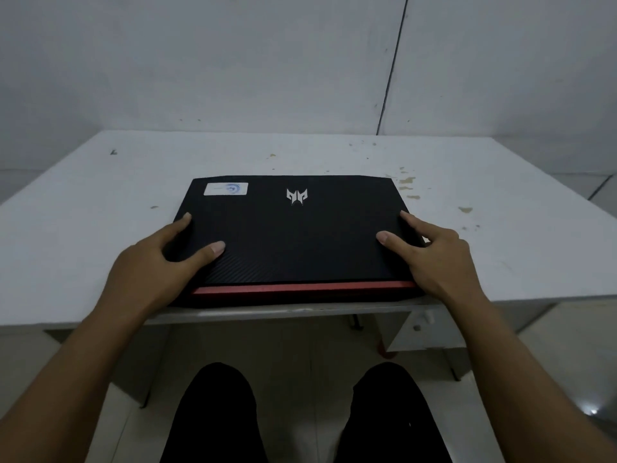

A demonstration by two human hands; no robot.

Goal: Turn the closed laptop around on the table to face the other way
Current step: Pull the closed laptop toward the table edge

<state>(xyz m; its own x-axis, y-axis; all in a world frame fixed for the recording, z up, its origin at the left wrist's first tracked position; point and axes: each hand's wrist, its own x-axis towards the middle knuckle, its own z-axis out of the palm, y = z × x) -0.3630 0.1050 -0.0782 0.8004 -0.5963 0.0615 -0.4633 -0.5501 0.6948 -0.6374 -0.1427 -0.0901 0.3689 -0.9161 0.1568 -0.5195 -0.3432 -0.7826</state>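
Nearest, two knees (217, 412) in black cloth show below the surface (100, 228), with pale floor between them. The closed laptop (293, 242) lies flat at the near edge of the surface, its red strip (300, 288) toward the person. The left hand (150, 262) clasps the laptop's left side, thumb on the lid, fingers along the edge: a grip holding the laptop. The right hand (434, 259) holds the right side the same way, thumb on the lid. Farther along the lid sit a silver logo (296, 196) and a white sticker (226, 189) at the far left corner. Beyond, the surface is stained, then a grey wall (233, 61).
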